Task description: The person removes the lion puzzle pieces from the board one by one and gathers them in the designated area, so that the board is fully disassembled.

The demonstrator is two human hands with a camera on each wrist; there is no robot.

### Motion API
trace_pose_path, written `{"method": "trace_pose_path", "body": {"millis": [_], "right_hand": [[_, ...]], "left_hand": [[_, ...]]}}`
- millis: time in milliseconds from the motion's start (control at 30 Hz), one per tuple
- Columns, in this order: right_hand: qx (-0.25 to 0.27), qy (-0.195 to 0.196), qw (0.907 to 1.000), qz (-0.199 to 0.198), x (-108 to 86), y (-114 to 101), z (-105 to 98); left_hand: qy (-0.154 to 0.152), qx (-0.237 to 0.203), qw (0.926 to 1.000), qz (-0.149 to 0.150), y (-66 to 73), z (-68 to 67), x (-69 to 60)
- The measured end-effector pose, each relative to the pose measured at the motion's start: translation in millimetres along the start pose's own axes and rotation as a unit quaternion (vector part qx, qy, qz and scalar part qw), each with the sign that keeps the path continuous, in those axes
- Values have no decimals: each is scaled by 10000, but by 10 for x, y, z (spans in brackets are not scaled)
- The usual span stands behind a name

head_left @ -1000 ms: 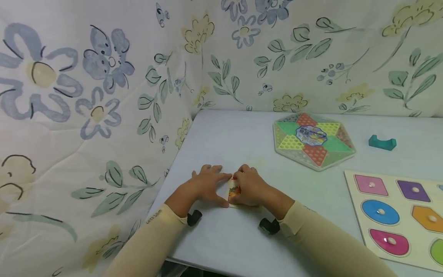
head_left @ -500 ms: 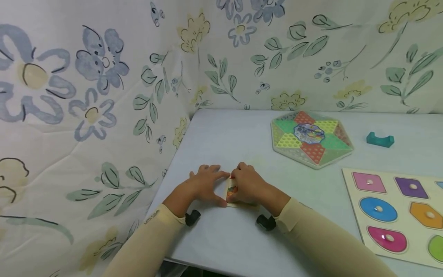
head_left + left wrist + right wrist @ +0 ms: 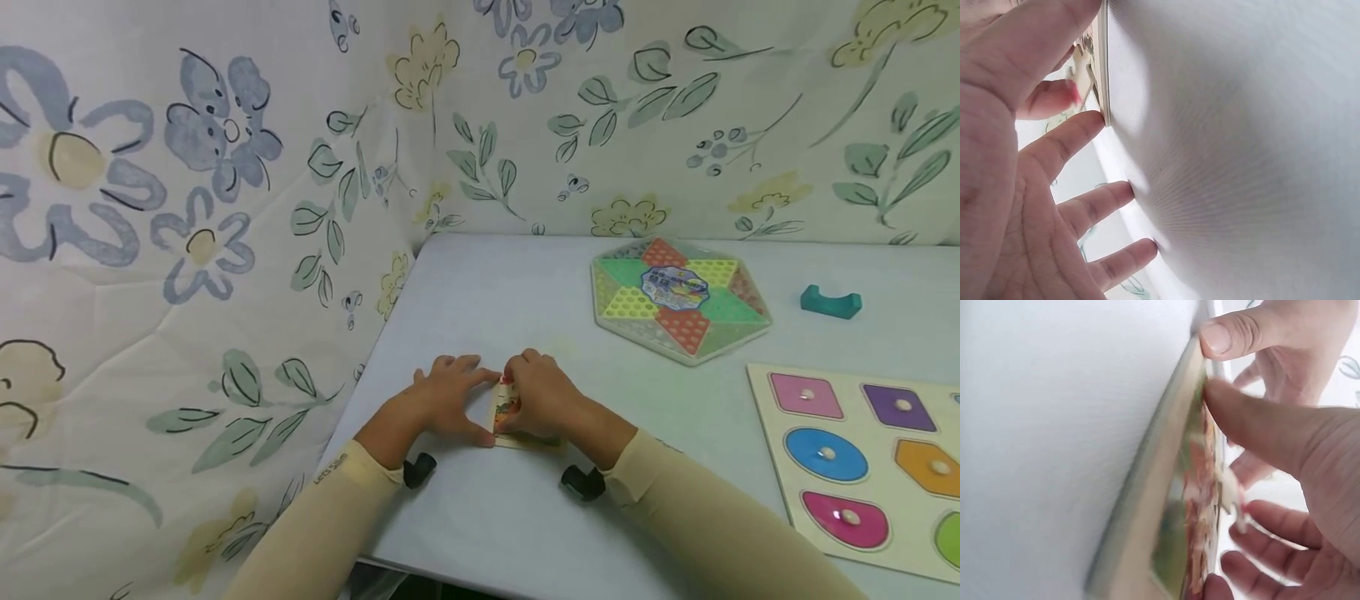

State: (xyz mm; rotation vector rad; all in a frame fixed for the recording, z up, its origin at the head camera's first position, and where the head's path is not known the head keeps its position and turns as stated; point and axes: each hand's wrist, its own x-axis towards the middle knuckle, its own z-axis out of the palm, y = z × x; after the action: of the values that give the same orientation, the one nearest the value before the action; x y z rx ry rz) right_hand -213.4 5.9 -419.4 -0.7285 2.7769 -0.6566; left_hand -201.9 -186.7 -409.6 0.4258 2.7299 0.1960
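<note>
A small flat wooden puzzle board (image 3: pixel 525 442) with a coloured picture lies on the table, largely covered by my hands. My left hand (image 3: pixel 450 402) is spread at its left edge, thumb and index fingertip touching the two corners. In the left wrist view the remaining fingertips rest on the table beside the board edge (image 3: pixel 1103 75). My right hand (image 3: pixel 546 398) is over the board with curled fingers. In the right wrist view its thumb presses on the picture near the edge, while its fingertips hold a small tilted puzzle piece (image 3: pixel 1229 490), blurred, with a red part.
A hexagonal Chinese checkers board (image 3: pixel 681 300) lies toward the back. Right of it stands a teal curved block (image 3: pixel 830 302). A shape puzzle board (image 3: pixel 847 400) with knobbed pieces lies at the right. Floral cloth (image 3: pixel 465 108) hangs behind and to the left.
My right fingers shift slightly over the board, with a little more of the red near its upper corner showing. The left hand keeps its place at the edge. The head view sways slightly.
</note>
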Motion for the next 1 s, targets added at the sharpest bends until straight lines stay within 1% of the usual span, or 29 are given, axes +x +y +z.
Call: {"method": "trace_pose_path", "body": {"millis": [100,167,233,300,367,500,567,633,767,833,867,1000], "right_hand": [[359,240,9990,128,3,23,-17],[635,391,9971,143,5,41,-37],[892,444,9949,141,13,70,-61],[1041,428,9936,72,9,99,-109],[1206,349,9921,86,0,143,-186],[1355,227,9903,196,-70,318,-420],[1337,142,9906,244,-124,464,-533],[1300,-22,9908,378,-176,627,-608],[1132,-495,9892,793,-251,880,-628],[967,-623,9898,840,-265,937,-598],[868,-623,9908,835,-266,954,-578],[476,-480,9944,815,-261,933,-533]], "left_hand": [[-12,-23,10000,3,5,-2,7],[-24,-33,10000,-11,11,-2,9],[-29,-45,10000,-35,18,-2,12],[-29,-63,10000,-57,25,-6,11],[-20,-81,9999,-69,31,-13,8],[-28,-89,9999,-55,39,-25,1],[-24,-89,9999,-44,45,-29,0],[-42,-63,10000,-50,51,-34,-1],[-60,-1,10000,-71,54,-41,-8],[-83,13,9999,-81,51,-43,-12],[-91,-4,9999,-81,49,-44,-14],[-118,-102,9999,-65,43,-39,-16]]}}
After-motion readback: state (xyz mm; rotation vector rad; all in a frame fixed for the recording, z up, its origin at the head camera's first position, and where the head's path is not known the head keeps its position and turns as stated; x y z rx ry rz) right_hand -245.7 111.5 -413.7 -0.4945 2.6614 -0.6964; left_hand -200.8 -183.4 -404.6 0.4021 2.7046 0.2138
